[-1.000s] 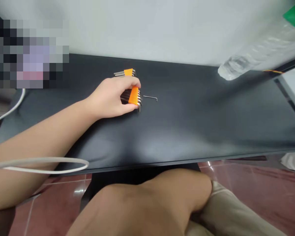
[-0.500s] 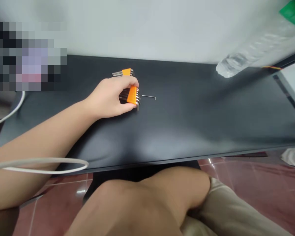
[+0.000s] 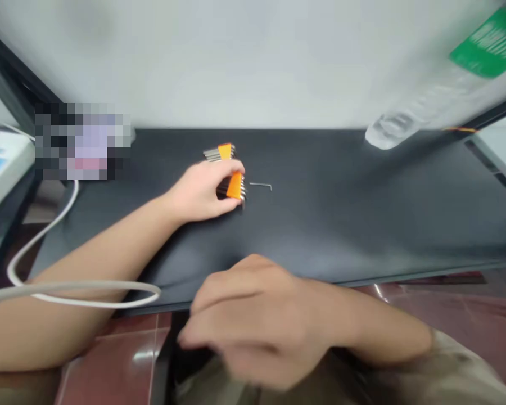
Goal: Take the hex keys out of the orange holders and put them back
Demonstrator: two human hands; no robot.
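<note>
My left hand is closed around an orange hex key holder on the black table, thumb at its near side and fingers at its far side. Bent ends of several hex keys stick out to its right. Just beyond my fingers, another orange holder part carries more keys; whether the two parts join is hidden. A single loose hex key lies to the right of the holder. Smeared by motion, my right hand is in front of the table's near edge, over my lap, its fingers curled and partly hidden.
A plastic bottle with a green label stands at the back right. White cable loops over my left forearm. A pixelated object is at the back left, beside a white device. Behind the black table rises a pale wall.
My right hand has come up from my lap toward the table's near edge. My left hand keeps its grip on the hex key holder. The view has shifted, showing more on the left.
</note>
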